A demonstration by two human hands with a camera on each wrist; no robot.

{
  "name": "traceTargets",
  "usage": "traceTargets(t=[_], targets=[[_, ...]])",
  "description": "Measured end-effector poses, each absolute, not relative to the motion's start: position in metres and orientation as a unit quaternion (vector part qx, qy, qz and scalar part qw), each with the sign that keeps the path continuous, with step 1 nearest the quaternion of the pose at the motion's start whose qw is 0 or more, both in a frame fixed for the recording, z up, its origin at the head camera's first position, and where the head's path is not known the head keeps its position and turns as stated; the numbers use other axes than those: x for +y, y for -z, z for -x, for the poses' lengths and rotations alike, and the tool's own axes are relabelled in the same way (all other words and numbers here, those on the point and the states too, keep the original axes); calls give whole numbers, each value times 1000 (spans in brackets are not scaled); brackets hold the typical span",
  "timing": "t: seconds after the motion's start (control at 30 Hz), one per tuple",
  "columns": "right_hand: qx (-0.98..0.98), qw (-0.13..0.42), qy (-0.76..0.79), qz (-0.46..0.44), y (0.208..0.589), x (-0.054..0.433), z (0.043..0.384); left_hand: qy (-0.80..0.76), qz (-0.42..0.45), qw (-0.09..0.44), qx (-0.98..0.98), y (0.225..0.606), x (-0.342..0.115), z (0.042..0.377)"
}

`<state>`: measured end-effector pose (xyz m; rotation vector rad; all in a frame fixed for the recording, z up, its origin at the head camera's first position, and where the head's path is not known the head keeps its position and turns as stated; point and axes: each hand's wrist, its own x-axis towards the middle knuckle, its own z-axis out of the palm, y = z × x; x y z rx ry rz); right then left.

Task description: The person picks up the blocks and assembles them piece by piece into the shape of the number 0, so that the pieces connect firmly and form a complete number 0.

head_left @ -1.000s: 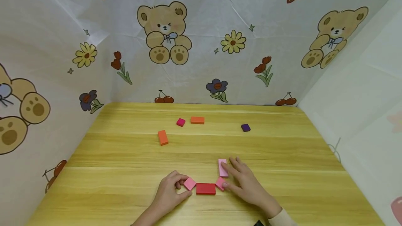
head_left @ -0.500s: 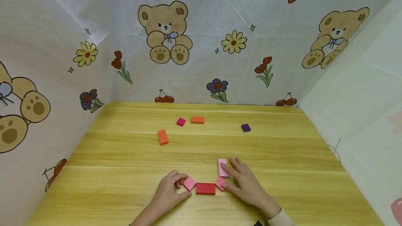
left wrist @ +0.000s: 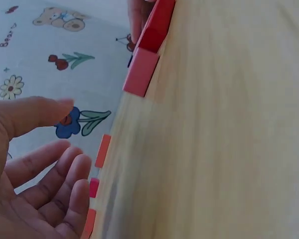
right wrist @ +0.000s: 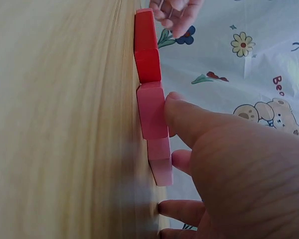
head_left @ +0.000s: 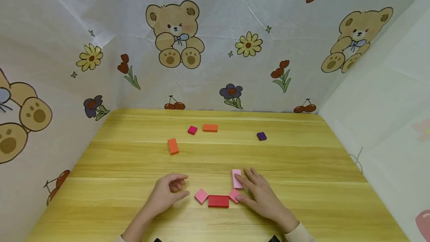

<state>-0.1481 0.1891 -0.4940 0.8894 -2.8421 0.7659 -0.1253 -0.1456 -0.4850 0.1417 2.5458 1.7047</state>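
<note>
A red rectangular block (head_left: 218,201) lies near the front of the wooden table. A pink square block (head_left: 201,196) meets its left end at a corner, and a second pink square block (head_left: 233,195) meets its right end. Beyond that one lies a light pink rectangular block (head_left: 236,182). My right hand (head_left: 263,197) rests over these right-hand pieces, its thumb on the pink square and a fingertip on the light pink block. To the left, my left hand (head_left: 168,192) holds nothing, fingers loosely curved, apart from the left pink square.
Farther back on the wooden table (head_left: 134,163) lie an orange block (head_left: 173,146), a magenta square block (head_left: 192,130), another orange block (head_left: 210,128) and a dark purple square block (head_left: 261,136). A bear-print cloth (head_left: 208,85) rises along the table's back edge.
My left hand has let go of the left pink square and moved away to the left. My right hand stays on the right-hand blocks, and the blocks keep their arrangement.
</note>
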Motion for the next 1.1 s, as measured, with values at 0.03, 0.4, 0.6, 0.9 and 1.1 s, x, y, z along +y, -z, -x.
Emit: traceTargets(t=[0.03,0.4,0.6,0.9,1.1], targets=[[-923,34,-250,-290,494,189,148,-557,-28,23,830,483,-149,129],[-923,32,-254,-289,495,188,147,-506,33,-59,860,479,-202,192],[-925,20,-248,-288,496,188,148,-519,31,-7,854,490,-216,220],[-927,16,-247,-284,495,190,149,-530,25,32,847,498,-215,236],[-928,14,-246,-280,494,191,147,-513,29,23,857,498,-211,238]])
